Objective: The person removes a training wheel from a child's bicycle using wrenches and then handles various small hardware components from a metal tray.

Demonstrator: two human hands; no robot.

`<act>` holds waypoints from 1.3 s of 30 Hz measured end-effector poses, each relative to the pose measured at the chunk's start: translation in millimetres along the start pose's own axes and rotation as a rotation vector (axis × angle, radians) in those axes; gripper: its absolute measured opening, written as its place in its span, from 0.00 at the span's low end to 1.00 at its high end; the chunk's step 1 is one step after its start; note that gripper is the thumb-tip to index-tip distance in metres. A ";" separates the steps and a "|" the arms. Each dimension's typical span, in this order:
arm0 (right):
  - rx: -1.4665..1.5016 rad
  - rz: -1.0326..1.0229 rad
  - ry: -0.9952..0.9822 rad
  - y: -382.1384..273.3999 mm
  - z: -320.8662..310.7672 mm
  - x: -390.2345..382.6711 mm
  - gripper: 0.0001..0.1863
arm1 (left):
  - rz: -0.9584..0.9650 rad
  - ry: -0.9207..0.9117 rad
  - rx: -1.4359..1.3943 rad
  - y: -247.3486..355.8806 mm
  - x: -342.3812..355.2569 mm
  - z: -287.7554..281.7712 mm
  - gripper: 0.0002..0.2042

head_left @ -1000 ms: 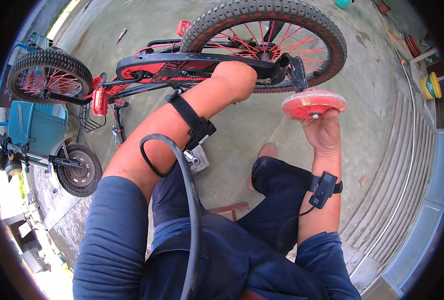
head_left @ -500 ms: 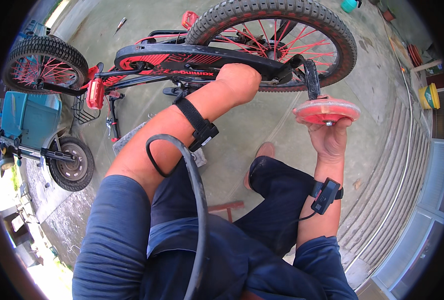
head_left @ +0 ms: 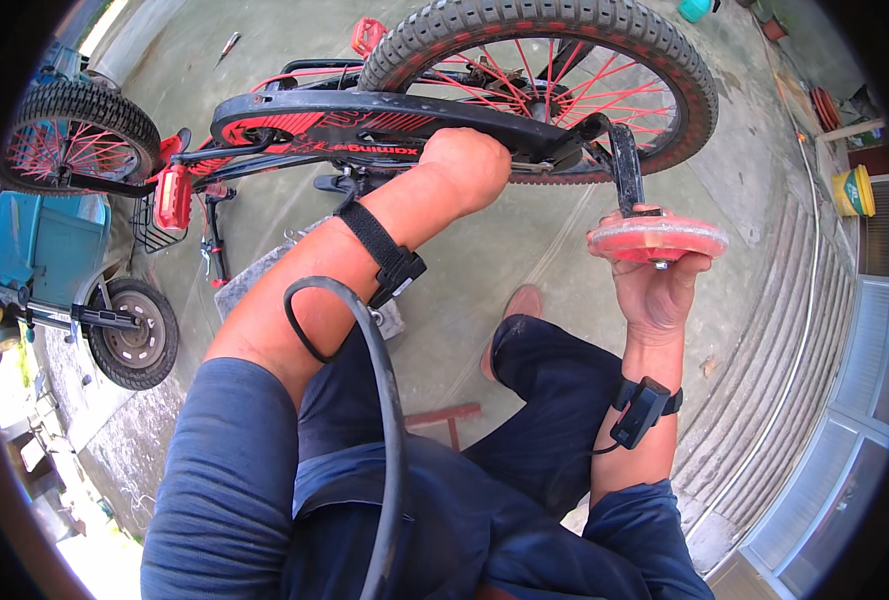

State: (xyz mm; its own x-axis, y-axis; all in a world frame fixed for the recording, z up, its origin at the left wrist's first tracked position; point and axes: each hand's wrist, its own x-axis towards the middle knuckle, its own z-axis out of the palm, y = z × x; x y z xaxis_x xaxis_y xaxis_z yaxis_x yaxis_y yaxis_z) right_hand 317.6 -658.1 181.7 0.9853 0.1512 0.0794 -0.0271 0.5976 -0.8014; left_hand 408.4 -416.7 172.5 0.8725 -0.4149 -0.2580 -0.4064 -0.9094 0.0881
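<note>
A black and red children's bicycle lies across the top of the head view, with its rear wheel (head_left: 540, 100) on the right and its chain guard (head_left: 365, 125) facing me. From the rear axle area a black bracket (head_left: 627, 170) comes down to a red training wheel (head_left: 657, 240). My right hand (head_left: 655, 290) is closed around that training wheel from below, thumb at its right side. Against the lower edge of the chain guard is my left hand (head_left: 473, 168), bent at the wrist. Its fingers are hidden behind the guard and frame, so their grip does not show.
The front wheel (head_left: 80, 138) and a red pedal (head_left: 173, 198) are at the left, above a blue three-wheeled cart (head_left: 50, 245). A small tool (head_left: 229, 46) lies on the floor beyond. Steps (head_left: 765, 370) and a yellow bucket (head_left: 853, 192) stand at the right.
The bicycle's front and chain guard sit slightly further left in the picture, and my left hand has shifted a little left with them. My right hand stays on the training wheel.
</note>
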 end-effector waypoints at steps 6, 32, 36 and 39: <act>0.012 -0.035 0.045 4.6 1.5 1.8 0.46 | 0.044 0.122 -0.018 -8.5 3.0 12.8 0.13; 0.023 0.000 -0.059 3.7 3.2 -0.4 0.49 | -0.127 0.417 -0.395 2.9 0.7 120.9 0.16; 0.084 0.005 -0.063 4.8 7.7 0.8 0.49 | -0.202 0.411 -0.673 25.1 8.9 155.9 0.20; 0.055 0.019 -0.058 4.1 9.2 1.0 0.49 | -0.198 0.350 -0.872 29.4 11.4 168.4 0.21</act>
State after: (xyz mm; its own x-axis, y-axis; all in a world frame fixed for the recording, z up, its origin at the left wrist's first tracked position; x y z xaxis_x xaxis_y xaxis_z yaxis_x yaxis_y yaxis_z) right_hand 316.9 -648.3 184.0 0.9731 0.2073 0.1004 -0.0561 0.6361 -0.7696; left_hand 360.7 -443.4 10.1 0.9926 -0.1078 -0.0553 -0.0215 -0.6061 0.7951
